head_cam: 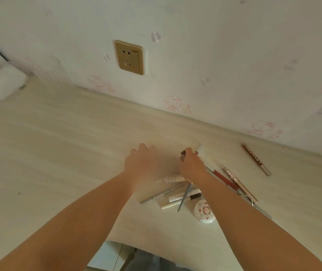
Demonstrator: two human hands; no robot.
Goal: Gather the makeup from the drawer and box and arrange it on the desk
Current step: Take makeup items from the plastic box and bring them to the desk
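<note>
Head view, looking down on the pale wooden desk [58, 153]. The landmark is the round floral compact [204, 211] near the front edge. Just behind it lies a loose heap of white makeup tubes and slim pens [177, 195], some crossing each other. Behind the heap, the right hand [192, 165] has its fingers curled around a white tube [200, 148] whose tip pokes out past the fingers. Left of that, the left hand [142, 163] hovers palm down, fingers relaxed, holding nothing. Right of the compact lie a red lip pencil [225, 179] and a rose-gold wand [240, 184]; farther right and back, well apart, a brown pencil [256, 159]. A gold wall socket [129, 57] sits on the wall beyond.
</note>
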